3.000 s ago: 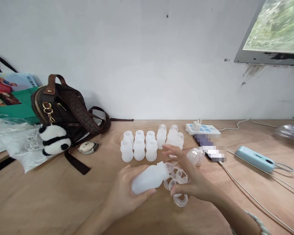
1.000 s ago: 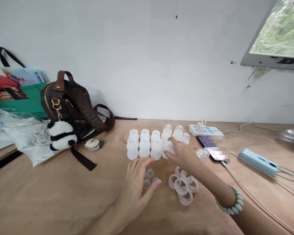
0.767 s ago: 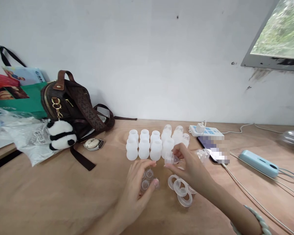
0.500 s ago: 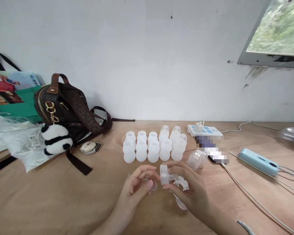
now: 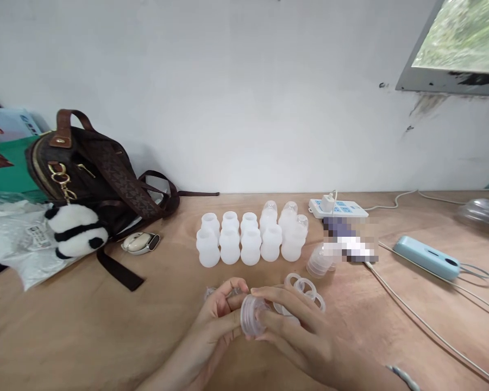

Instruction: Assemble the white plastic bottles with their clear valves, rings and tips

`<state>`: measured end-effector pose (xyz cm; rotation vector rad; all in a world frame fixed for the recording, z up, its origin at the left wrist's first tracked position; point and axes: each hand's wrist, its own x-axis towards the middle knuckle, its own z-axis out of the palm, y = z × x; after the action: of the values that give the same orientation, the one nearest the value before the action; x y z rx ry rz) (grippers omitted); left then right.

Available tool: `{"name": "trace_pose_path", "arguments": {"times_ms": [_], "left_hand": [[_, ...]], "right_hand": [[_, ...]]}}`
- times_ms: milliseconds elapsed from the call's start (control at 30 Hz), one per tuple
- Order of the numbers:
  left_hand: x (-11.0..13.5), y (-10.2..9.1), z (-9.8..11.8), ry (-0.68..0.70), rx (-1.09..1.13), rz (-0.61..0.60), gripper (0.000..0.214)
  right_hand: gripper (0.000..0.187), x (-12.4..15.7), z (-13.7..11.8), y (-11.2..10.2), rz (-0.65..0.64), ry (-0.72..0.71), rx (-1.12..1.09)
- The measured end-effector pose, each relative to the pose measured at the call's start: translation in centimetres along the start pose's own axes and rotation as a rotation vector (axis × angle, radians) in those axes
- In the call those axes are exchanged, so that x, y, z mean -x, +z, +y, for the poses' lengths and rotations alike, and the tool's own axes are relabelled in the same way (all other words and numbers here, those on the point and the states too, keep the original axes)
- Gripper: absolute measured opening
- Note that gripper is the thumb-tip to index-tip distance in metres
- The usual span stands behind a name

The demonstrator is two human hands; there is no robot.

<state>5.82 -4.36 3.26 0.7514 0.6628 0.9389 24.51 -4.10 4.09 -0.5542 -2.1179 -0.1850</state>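
Both of my hands meet in front of the bottles, around a clear ribbed bottle collar point(image 5: 249, 317). My left hand point(image 5: 212, 331) grips its left and lower side between thumb and fingers. From the right, my right hand point(image 5: 305, 336) holds its edge, with a finger pressed at its opening; whether a teat sits inside, I cannot tell. Loose clear rings point(image 5: 321, 302) lie behind my right hand, which partly hides them. Small clear pieces point(image 5: 210, 292) show behind my left hand. Several milky white baby bottles point(image 5: 230, 247) stand upright in rows, some at the right wearing clear domed caps point(image 5: 290, 207).
Clear caps point(image 5: 318, 265) rest right of the bottles, near a blurred phone point(image 5: 346, 233). Beyond are a power strip point(image 5: 350, 209), a blue power bank point(image 5: 426, 258) and cables. At left are a backpack point(image 5: 106, 163), a panda plush point(image 5: 79, 231) and a mouse point(image 5: 137, 243).
My right hand has brought the collar left and down to my left hand, which now grips it too. More loose rings show behind my right hand. The view has shifted slightly.
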Motion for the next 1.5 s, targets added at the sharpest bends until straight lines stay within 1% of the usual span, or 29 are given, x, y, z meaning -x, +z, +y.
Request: {"name": "trace_pose_path", "arguments": {"times_ms": [133,267,367,467,667,733,867,933,967,1033,1100,1133,1267,1333,1500], "left_hand": [[0.2,0.4,0.1,-0.036,0.01,0.026,0.034],[0.1,0.4,0.2,-0.049,0.034,0.068,0.033],[0.0,0.2,0.2,-0.062,0.066,0.075,0.034],[-0.1,-0.1,0.1,-0.074,0.087,0.059,0.036],[-0.2,-0.3,0.0,-0.107,0.076,0.086,0.045],[-0.3,-0.2,0.0,-0.127,0.065,0.086,0.043],[-0.4,-0.2,-0.1,-0.153,0.02,0.098,0.039],[-0.5,-0.3,-0.1,-0.16,0.01,0.085,0.039],[-0.5,-0.3,-0.2,-0.162,0.006,0.082,0.04],[-0.5,-0.3,-0.2,-0.164,-0.001,0.078,0.039],[-0.4,-0.3,-0.1,-0.174,-0.017,0.063,0.037],[-0.3,-0.2,-0.1,-0.177,-0.028,0.044,0.035],[-0.1,0.0,0.0,-0.125,-0.083,-0.011,0.029],[-0.1,0.0,0.1,-0.095,-0.099,-0.007,0.03],[0.0,0.2,0.4,-0.096,-0.094,0.008,0.037]], "right_hand": [[0.018,-0.6,-0.1,-0.6,-0.07,0.052,-0.027],[0.016,-0.5,0.0,-0.8,-0.116,0.096,-0.07],[0.014,-0.3,0.2,-0.6,-0.104,0.076,-0.053],[0.016,-0.1,0.3,-0.5,-0.087,0.051,-0.034],[0.016,0.0,0.3,-0.4,-0.106,0.043,-0.042],[0.016,0.1,0.3,-0.3,-0.13,0.04,-0.056],[0.015,0.3,0.3,-0.2,-0.227,0.043,-0.06],[0.013,0.3,0.3,-0.2,-0.243,0.057,-0.082],[0.014,0.4,0.2,-0.2,-0.247,0.076,-0.093],[0.024,0.5,0.2,-0.2,-0.256,0.112,-0.108],[0.034,0.5,0.1,-0.2,-0.25,0.126,-0.119],[0.035,0.5,0.2,-0.2,-0.238,0.125,-0.132],[0.028,0.4,0.3,-0.2,-0.185,0.117,-0.176],[0.028,0.3,0.3,-0.3,-0.184,0.095,-0.154],[0.029,0.3,0.3,-0.4,-0.192,0.051,-0.112]]}}
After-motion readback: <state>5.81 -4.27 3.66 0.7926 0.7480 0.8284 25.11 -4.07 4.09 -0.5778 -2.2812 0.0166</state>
